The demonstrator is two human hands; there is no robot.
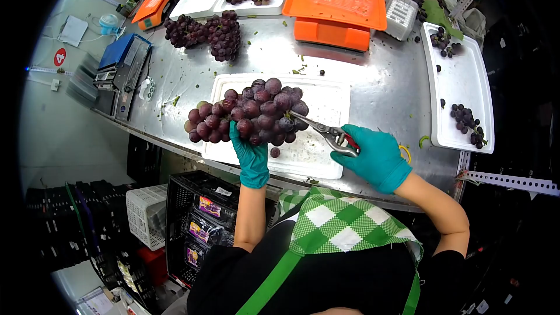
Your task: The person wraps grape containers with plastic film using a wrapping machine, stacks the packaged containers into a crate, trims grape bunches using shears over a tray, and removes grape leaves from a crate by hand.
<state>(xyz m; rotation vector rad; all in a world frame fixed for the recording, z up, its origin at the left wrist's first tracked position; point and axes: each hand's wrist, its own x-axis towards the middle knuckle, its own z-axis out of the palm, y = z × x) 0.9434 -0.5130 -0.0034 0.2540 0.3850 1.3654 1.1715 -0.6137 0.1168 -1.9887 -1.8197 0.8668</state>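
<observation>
A large bunch of dark red grapes (251, 111) is held up over a white tray (326, 96). My left hand (252, 157), in a teal glove, supports the bunch from below, with its thumb against the near side and the other fingers hidden by the fruit. In my gloved right hand (373, 154) is a pair of pruning shears (329, 133) with metal blades and a red part on the handle. The blade tips reach the right end of the bunch, beside a small green stem. One loose grape (275, 152) lies on the tray.
More bunches (213, 34) lie on the metal table (262, 46) at the back left. An orange scale (335, 9) stands behind the tray. White trays with grapes, such as one at right (461, 87), surround the workspace. Black crates (198, 221) stand below the table edge.
</observation>
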